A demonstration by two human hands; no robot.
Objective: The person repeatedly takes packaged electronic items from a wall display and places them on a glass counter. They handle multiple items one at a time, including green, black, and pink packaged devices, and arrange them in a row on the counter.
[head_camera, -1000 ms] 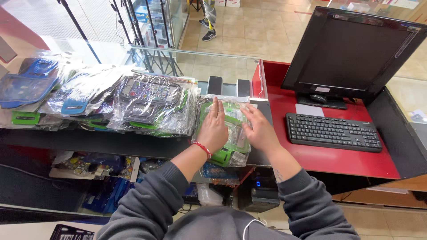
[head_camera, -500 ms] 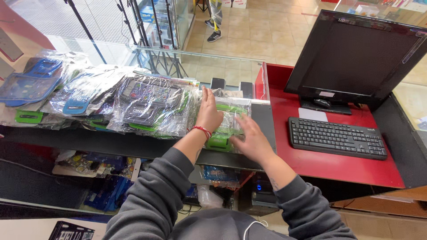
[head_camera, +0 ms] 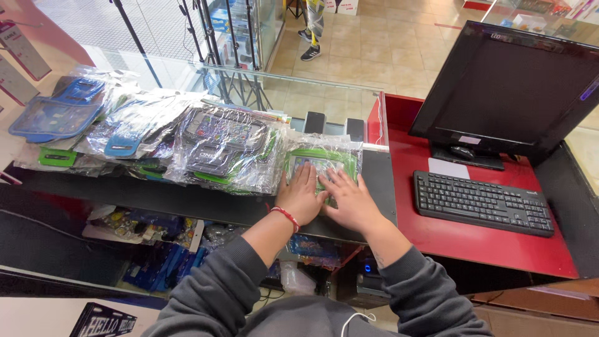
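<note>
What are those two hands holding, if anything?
Nothing is gripped: the left hand and right hand lie flat, palms down, pressing the green item in a clear plastic bag.

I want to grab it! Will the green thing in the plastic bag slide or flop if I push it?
The green pack probably slides easily: its clear wrap looks glossy on the smooth dark counter. The wrap seems crinkly and loose, but the item inside looks flat and stiff under both hands.

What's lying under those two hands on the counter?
Both the left hand and the right hand lie flat on a green-framed item in a clear plastic bag, which rests on the dark counter. The hands cover its lower half, so that part cannot be seen.
</note>
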